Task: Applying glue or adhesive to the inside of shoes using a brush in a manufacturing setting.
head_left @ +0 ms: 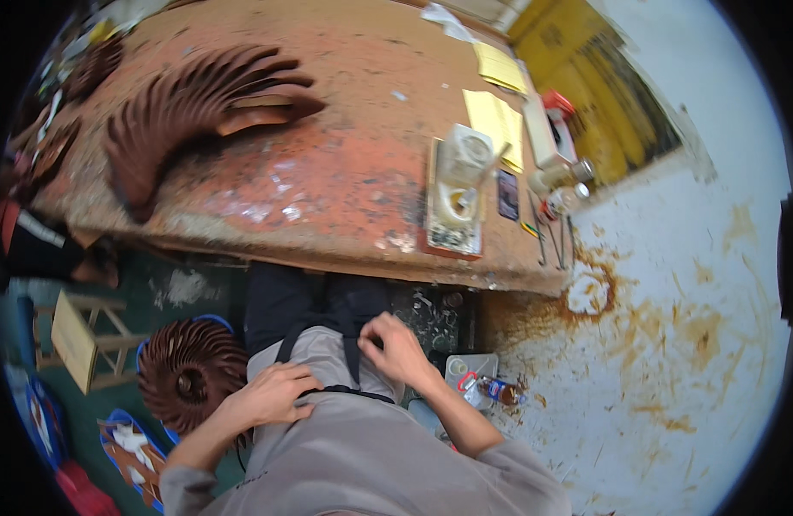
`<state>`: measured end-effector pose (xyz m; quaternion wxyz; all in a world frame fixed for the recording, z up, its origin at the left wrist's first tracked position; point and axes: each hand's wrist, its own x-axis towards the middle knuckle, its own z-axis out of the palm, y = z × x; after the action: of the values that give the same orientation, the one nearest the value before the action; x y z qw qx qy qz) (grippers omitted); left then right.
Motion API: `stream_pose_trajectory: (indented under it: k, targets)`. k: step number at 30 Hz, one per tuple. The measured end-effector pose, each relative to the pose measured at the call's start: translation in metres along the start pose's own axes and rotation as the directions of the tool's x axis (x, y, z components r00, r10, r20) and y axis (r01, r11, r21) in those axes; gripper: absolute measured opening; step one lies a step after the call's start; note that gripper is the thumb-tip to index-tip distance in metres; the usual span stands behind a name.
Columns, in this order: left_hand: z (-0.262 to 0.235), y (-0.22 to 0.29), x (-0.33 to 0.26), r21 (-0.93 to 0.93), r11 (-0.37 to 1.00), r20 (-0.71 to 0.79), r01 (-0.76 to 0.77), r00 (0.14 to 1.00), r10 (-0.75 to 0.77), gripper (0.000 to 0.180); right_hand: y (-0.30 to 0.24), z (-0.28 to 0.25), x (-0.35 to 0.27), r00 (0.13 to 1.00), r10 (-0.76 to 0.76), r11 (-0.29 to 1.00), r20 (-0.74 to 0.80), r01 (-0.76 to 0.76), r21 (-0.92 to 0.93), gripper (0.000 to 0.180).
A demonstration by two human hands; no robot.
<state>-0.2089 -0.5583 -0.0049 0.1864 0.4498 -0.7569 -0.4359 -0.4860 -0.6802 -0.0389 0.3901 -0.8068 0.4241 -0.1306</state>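
Grey cloth shirt: nearest item, soft and creased, in front of the counter. Black strap: narrow and flexible, lies over the cloth at the waist, also in front of the counter.

Left hand: in front of the counter, laid on the cloth at the waist. The grip is nearly flat, fingers together and slightly bent; whether it pinches the cloth cannot be told. Right hand: beside the strap, closer to the counter. The grip is half curled; whether it has hold of the strap cannot be told.

Spiral piece: round, dark brown, with curved ridges radiating from a central hollow; located below the counter's front edge, toward its left, just beside the left forearm. Stool: pale, wood-like, straight-legged; farther left below the counter. Bottle: clear, dark contents, lying below the counter's right end.

Counter top: worn, reddish-brown, blotched with glossy marks. Right front of the counter: white container, block-shaped, on a wood-edged base. Phone: flat, dark, right of that base. Left half of the counter: wing-shaped piece, brown, arched, deeply fluted. Counter's far right: yellow sheets, thin and flat.
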Motion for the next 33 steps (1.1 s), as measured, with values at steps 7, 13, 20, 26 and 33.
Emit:
stream_pose_trajectory:
  k: [7, 13, 20, 26, 33]
  targets:
    - [0.030, -0.031, 0.017, 0.285, 0.937, 0.068, -0.204, 0.979, 0.192, 0.020, -0.059, 0.011, -0.052, 0.963, -0.074, 0.985, 0.260, 0.112, -0.134, 0.024]
    - [0.031, -0.030, 0.053, 0.294, 0.933, 0.043, -0.207, 0.978, 0.204, 0.015, -0.036, 0.008, -0.035, 0.950, 0.039, 0.960, 0.310, 0.051, -0.277, 0.022]
    - [-0.020, -0.058, 0.039, -0.085, 0.980, 0.011, -0.181, 0.983, 0.182, 0.020, -0.084, -0.026, 0.184, 0.986, -0.144, 0.955, -0.083, 0.160, 0.251, 0.022]
    - [-0.104, -0.071, 0.037, -0.122, 0.980, -0.461, 0.160, 0.865, -0.199, 0.021, -0.151, 0.008, 0.411, 0.986, 0.071, 0.435, 0.153, -0.169, 0.884, 0.068]
    - [-0.175, -0.064, 0.081, -0.004, 0.996, -0.793, 0.084, 0.606, -0.054, 0.030, -0.132, 0.013, 0.450, 0.908, 0.203, 0.721, -0.365, 0.113, 0.683, 0.052]
